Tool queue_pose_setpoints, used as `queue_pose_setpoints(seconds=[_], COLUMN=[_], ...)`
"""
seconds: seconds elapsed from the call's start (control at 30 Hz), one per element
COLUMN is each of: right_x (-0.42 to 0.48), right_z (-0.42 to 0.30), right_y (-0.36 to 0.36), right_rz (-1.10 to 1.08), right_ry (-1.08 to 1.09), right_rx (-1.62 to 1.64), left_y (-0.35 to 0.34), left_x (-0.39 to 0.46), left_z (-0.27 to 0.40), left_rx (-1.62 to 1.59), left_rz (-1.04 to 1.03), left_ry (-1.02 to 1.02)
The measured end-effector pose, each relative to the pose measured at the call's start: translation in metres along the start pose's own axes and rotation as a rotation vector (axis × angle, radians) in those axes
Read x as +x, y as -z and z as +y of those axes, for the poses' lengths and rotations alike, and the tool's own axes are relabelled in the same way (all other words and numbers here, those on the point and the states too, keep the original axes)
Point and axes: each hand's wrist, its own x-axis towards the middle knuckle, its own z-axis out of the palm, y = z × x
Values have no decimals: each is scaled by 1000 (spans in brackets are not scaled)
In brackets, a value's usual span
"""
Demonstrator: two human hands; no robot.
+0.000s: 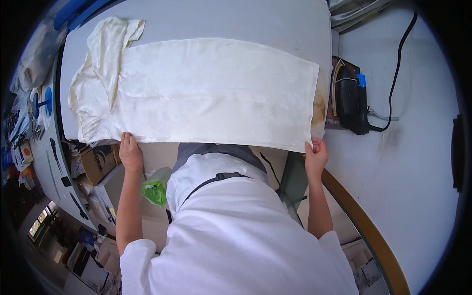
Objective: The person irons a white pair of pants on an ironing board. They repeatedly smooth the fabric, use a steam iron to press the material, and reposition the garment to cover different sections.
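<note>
A cream, silky garment (217,92) lies mostly flat across a pale grey padded ironing surface (236,18). Its left part is bunched, with a loose sleeve-like fold (107,55) over it. My left hand (131,153) is at the near edge on the left, fingertips on top of the cloth and thumb hidden. At the near right corner, my right hand (316,156) pinches the hem between thumb and fingers. The near edge runs fairly straight between both hands.
A black electric iron (350,97) rests on a stand right of the padding, its black cord (396,73) running up the white tabletop (413,158). Brown stains mark the padding's right edge. Below left are a cardboard box (97,164) and a green bag-lined bin (155,191).
</note>
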Motion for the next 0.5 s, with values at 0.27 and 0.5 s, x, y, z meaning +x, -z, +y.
queue_pose_setpoints(seconds=[0.27, 0.5], right_x=[42, 117], right_z=[-98, -155], right_y=[-37, -106], right_rz=[86, -70], right_ry=[725, 1028], right_rx=[-461, -573], left_y=[46, 41], left_x=[86, 195], left_z=[155, 293], left_rx=[-468, -561], left_rz=[68, -70], left_ry=[-244, -588])
